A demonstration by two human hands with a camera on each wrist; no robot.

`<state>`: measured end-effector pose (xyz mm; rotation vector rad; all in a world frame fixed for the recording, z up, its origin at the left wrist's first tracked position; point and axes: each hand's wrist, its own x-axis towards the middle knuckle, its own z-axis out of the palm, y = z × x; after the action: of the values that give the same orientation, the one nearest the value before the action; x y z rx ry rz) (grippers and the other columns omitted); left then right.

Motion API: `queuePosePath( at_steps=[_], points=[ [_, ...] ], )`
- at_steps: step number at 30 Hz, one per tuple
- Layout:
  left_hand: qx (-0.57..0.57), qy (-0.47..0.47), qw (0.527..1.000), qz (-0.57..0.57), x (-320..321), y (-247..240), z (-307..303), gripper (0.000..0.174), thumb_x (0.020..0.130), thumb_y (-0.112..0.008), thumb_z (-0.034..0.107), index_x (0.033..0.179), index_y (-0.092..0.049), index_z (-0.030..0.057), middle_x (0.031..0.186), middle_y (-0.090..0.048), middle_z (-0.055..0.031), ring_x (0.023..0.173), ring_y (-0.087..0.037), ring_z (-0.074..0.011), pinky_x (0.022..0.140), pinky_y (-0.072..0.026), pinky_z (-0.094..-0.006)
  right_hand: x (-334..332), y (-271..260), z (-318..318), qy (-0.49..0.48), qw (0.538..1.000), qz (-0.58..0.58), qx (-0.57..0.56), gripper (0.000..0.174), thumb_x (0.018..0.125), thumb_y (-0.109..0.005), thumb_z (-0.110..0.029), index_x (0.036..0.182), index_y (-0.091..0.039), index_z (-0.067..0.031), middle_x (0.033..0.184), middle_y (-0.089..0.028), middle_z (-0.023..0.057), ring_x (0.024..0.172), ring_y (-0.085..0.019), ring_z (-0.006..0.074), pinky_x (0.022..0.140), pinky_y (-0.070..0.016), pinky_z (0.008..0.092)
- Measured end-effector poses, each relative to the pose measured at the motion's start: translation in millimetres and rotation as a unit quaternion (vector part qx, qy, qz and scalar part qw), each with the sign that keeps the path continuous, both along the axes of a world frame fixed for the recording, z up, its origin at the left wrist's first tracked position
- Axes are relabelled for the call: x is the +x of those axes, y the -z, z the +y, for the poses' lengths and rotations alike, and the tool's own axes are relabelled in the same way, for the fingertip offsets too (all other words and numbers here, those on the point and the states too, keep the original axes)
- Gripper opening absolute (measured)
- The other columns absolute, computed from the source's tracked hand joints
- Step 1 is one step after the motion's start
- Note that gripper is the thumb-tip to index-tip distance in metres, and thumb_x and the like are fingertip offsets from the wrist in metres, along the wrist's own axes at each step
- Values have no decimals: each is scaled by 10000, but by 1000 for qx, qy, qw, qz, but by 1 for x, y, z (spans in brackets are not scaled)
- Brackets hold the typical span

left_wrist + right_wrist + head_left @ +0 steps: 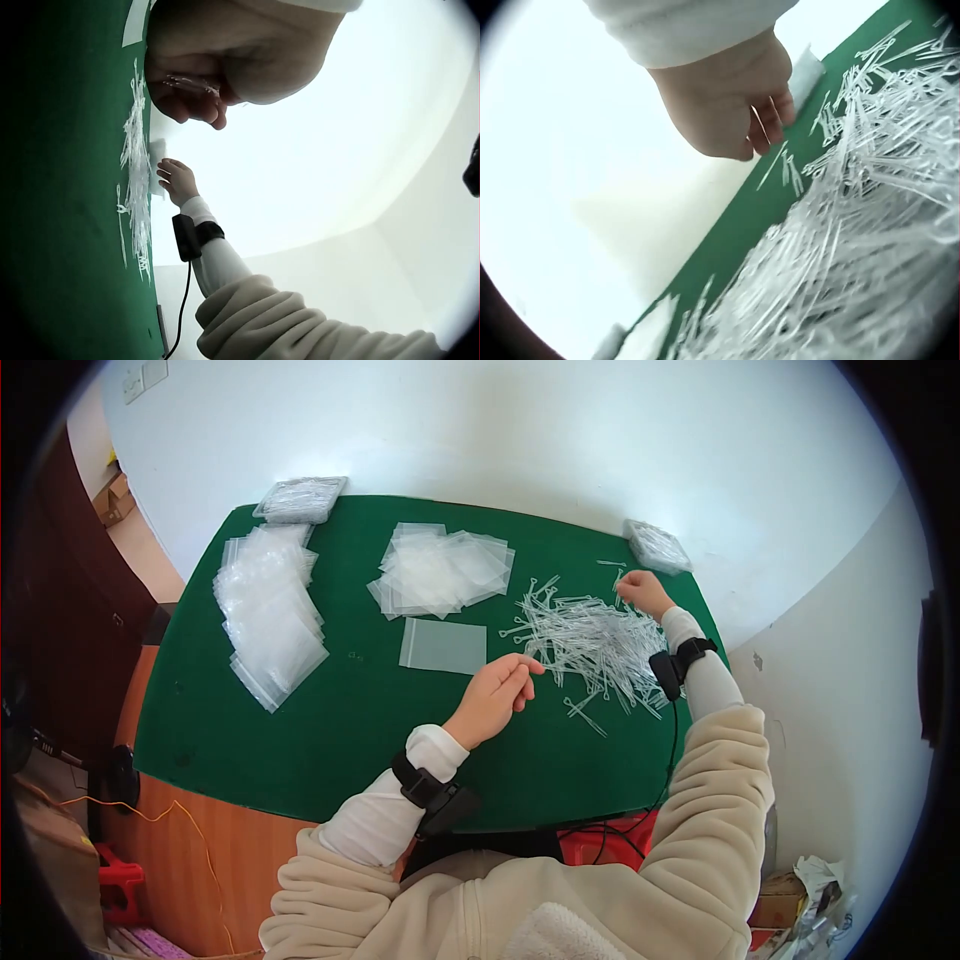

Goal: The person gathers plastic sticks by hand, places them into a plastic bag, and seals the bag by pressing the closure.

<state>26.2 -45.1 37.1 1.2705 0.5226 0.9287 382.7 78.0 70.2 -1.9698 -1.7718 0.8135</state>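
Observation:
A heap of clear plastic sticks with looped ends [595, 645] lies on the right of the green table. My left hand [490, 700] is at the heap's near left edge, over the table, its fingers curled round a few clear plastic sticks [191, 84]. At the heap's far side is my right hand [645, 592], fingers bent downward and a gap showing between thumb and fingers. Just below those fingertips are a few loose sticks [789, 171]. A single zip bag [445, 647] lies flat to the left of the heap, near my left hand.
Zip bags spread in a fanned row [270, 610] at the left, and another pile of bags [440, 570] lies at the back middle. Wrapped packs stand at the back left [302, 500] and back right [658, 547]. A black cable [672, 760] hangs from my right wrist.

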Motion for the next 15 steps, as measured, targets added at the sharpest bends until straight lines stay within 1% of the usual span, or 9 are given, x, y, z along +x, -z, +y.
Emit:
queuePosePath(
  at_steps=[1,2,3,4,7,8,11,12,15],
  points=[
    [-1,1,1000,0,2,1,-1,228,921,-358,157,948,-541,24,664,-483,15,558,-425,-51,526,-369,-186,13,10,7,22,993,-87,72,110,772,-544,-127,813,-597,-39,760,-619,72,728,-601,200,610,-465,314],
    [-4,4,1000,3,2,2,-1,227,921,-358,156,949,-541,24,666,-484,14,561,-425,-51,529,-370,-187,17,13,12,43,973,-172,145,133,768,-535,-111,866,-597,-44,839,-624,83,800,-599,226,673,-470,335],
    [-5,4,1000,7,2,3,0,227,921,-358,156,949,-540,24,668,-486,14,563,-426,-51,532,-371,-187,19,16,17,62,941,-253,217,176,764,-526,-94,919,-597,-49,919,-628,94,873,-597,253,737,-474,356],
    [-7,4,1000,11,1,3,1,227,921,-357,155,949,-540,24,669,-487,14,566,-427,-51,534,-373,-187,22,19,24,60,941,-252,219,176,764,-526,-94,919,-597,-49,919,-628,94,873,-597,253,737,-474,356],
    [-7,10,1000,26,0,3,1,225,915,-368,161,980,-538,28,691,-491,17,597,-437,-53,560,-374,-180,27,25,45,108,923,-340,146,363,757,-472,-33,1115,-523,-57,1148,-539,121,1072,-498,288,922,-387,365],
    [-8,15,999,34,0,2,1,226,912,-374,163,996,-536,31,701,-494,19,612,-442,-54,572,-375,-176,26,27,52,105,923,-339,147,363,757,-472,-33,1115,-523,-57,1148,-539,121,1072,-498,288,922,-387,365],
    [-11,14,999,30,-1,1,-1,227,909,-372,161,997,-536,29,699,-495,17,612,-443,-56,571,-376,-179,24,36,70,42,922,-356,147,458,755,-423,14,1200,-465,-88,1249,-460,121,1147,-440,279,967,-350,363],
    [-12,15,999,27,-1,1,-1,228,908,-372,159,997,-536,28,698,-496,16,612,-444,-57,571,-376,-181,29,46,76,39,922,-354,149,458,755,-423,14,1200,-465,-88,1249,-460,121,1147,-440,279,967,-350,363],
    [-8,9,1000,24,-2,1,0,229,909,-372,161,999,-535,28,699,-498,15,614,-445,-58,570,-375,-182,40,70,89,-5,919,-358,165,412,768,-439,-19,1164,-491,-123,1241,-456,90,1103,-474,280,911,-403,386]
  ],
)
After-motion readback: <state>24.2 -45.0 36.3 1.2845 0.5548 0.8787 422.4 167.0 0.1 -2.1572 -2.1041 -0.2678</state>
